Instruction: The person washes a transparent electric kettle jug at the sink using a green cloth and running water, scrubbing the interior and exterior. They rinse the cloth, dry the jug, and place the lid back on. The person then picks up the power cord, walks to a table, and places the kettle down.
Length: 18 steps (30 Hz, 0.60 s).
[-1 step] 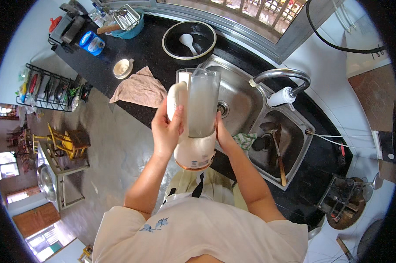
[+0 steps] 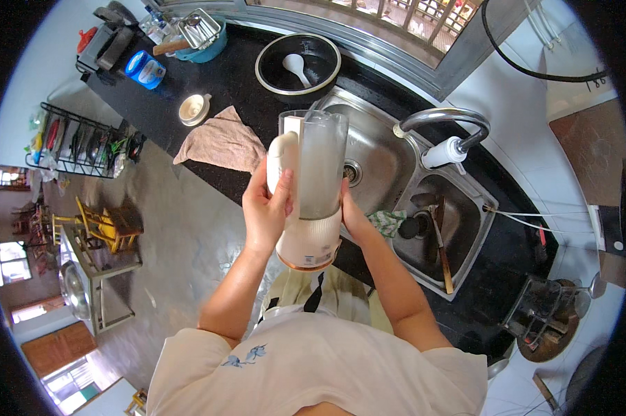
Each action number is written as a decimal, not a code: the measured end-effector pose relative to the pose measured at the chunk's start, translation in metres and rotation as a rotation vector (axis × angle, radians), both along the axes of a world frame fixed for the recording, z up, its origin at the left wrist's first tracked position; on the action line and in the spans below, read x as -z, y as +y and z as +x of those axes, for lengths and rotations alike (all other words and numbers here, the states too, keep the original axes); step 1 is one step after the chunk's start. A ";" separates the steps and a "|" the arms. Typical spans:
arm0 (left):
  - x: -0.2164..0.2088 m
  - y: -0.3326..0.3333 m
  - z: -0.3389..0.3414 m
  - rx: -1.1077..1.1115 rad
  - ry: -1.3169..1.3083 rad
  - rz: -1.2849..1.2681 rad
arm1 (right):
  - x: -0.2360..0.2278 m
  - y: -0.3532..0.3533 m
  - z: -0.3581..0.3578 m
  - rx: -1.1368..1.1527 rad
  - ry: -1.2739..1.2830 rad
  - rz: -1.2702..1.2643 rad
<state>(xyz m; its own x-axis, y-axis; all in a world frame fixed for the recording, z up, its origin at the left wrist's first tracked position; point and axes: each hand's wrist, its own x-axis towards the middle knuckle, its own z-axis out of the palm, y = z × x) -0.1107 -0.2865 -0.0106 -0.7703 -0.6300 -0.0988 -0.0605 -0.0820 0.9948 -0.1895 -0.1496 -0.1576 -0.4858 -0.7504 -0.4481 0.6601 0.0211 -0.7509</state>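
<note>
In front of my body, at the counter's edge beside the sink, I hold a blender jug [image 2: 320, 166] with a clear, clouded-looking body and a cream ribbed base. My left hand [image 2: 266, 216] is closed around its cream handle, thumb along the side. From the right, my right hand [image 2: 353, 213] grips the jug low down near the base; its fingers are partly hidden behind it. The jug's open top tilts away from me, towards the sink. A pinkish cloth [image 2: 223, 144] lies just left of it, and a round cream lid [image 2: 194, 109] rests beyond the cloth.
A double steel sink [image 2: 389, 132] with a curved tap [image 2: 458, 121] is at the right. Its smaller basin holds a long-handled tool [image 2: 443, 260]; a green-white cloth [image 2: 388, 223] lies nearby. Behind stand a black basin [image 2: 275, 73] with a white spoon and a blue tub [image 2: 145, 69].
My left hand and the handle have shifted very slightly to the right. Both hands keep their hold on the blender jug.
</note>
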 end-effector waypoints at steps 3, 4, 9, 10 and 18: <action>0.000 0.005 0.000 0.047 -0.007 0.082 | -0.007 0.005 0.001 0.032 -0.064 -0.081; 0.000 0.007 -0.002 0.055 -0.008 0.103 | 0.006 0.007 0.004 0.099 -0.080 -0.092; 0.006 0.016 -0.003 0.090 -0.045 0.084 | -0.028 0.014 0.024 0.482 0.535 0.174; 0.008 0.016 -0.003 0.096 -0.049 0.092 | -0.038 0.018 0.033 0.544 0.754 0.162; 0.017 0.019 -0.007 0.224 -0.103 0.127 | -0.123 -0.017 0.034 0.286 0.685 0.147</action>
